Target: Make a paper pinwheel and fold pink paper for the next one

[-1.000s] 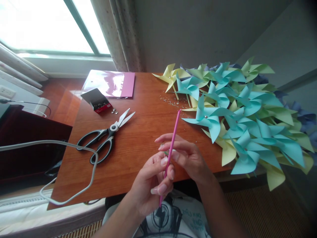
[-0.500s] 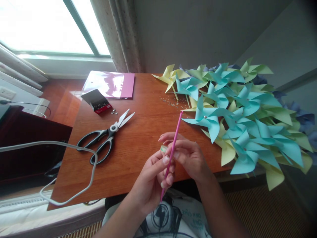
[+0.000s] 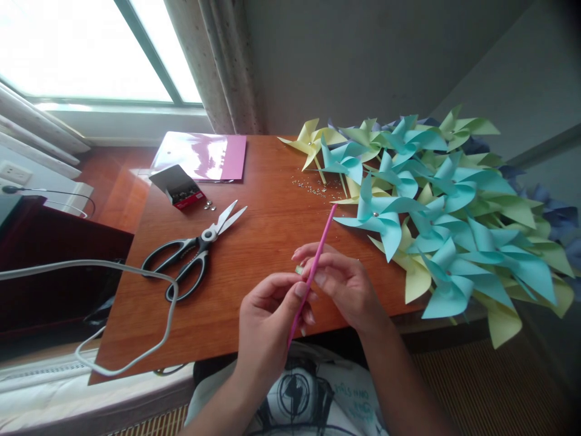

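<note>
A thin pink stick [image 3: 321,248] slants from my lap up toward the pinwheels. My left hand [image 3: 267,324] grips its lower part between thumb and fingers. My right hand [image 3: 342,284] pinches the stick a little higher, and a small pale green piece [image 3: 299,269] shows between the fingertips of both hands. Both hands hover over the near edge of the wooden table [image 3: 254,242]. A heap of blue and yellow-green paper pinwheels [image 3: 436,206] covers the table's right side, just beyond the stick's tip.
Black-handled scissors [image 3: 193,251] lie open on the left. Behind them are a small open box of pins [image 3: 178,186], a pink folder [image 3: 202,156] and scattered tiny pins [image 3: 315,186]. A white cable [image 3: 136,315] loops over the table's left edge.
My left hand has turned palm-down and slid along the stick; the stick's lower end has risen and its tip moved slightly right. My right hand has barely moved.
</note>
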Demonstrator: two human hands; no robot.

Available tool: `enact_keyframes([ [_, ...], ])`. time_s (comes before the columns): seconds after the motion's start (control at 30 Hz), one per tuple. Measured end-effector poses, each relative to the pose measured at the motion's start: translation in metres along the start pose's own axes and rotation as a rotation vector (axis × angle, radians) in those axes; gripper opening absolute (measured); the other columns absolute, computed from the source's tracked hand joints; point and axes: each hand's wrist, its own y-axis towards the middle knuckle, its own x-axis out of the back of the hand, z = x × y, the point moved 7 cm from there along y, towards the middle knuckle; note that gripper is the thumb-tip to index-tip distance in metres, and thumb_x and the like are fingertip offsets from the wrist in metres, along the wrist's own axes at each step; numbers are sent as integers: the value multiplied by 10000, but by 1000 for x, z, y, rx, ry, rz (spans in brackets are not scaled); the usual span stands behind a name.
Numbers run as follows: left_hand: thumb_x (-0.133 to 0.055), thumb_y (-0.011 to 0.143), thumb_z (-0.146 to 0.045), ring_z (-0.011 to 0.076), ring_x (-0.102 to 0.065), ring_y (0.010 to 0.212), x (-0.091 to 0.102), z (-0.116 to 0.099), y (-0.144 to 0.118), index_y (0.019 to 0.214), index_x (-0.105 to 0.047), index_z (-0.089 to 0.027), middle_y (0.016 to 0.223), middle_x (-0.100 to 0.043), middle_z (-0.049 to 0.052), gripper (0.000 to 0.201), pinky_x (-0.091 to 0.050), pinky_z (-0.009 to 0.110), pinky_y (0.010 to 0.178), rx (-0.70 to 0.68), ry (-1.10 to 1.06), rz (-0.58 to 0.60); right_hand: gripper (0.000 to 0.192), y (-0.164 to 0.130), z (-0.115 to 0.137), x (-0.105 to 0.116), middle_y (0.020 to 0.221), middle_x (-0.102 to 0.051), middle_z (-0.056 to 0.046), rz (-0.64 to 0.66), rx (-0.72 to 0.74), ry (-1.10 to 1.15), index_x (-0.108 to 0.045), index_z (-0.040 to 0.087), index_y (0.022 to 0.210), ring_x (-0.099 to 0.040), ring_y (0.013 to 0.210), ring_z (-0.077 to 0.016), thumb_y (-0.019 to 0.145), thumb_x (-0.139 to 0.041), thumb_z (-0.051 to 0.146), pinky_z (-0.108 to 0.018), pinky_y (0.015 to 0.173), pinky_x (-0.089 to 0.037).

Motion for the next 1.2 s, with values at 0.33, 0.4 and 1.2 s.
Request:
enact_keyframes([
  [0.33, -781, 839, -179, 81, -640, 539, 4, -5, -2, 891, -744, -188, 724, -730, -1, 64, -509, 138, 478, -148, 79, 47, 151, -2, 5, -3, 1078, -681, -41, 5, 9, -31, -780, 254, 918, -634, 1071, -195, 928, -653, 172, -329, 944, -509],
  [0.4, -766, 855, -189, 85, -645, 547, 5, -5, -1, 902, -739, -185, 734, -728, 2, 54, -513, 145, 486, -132, 98, 46, 157, -2, 6, -2, 1085, -678, -45, -8, 1, -64, -771, 246, 923, -636, 1059, -200, 927, -641, 158, -342, 943, -507],
  [1.2, -778, 832, -300, 73, -533, 461, 7, -12, 2, 889, -673, -179, 660, -669, -7, 170, -449, 170, 453, -189, 349, -54, 154, -4, 19, -9, 985, -696, -68, -96, 13, -404, -720, 201, 922, -660, 976, -225, 910, -590, 121, -367, 912, -525],
])
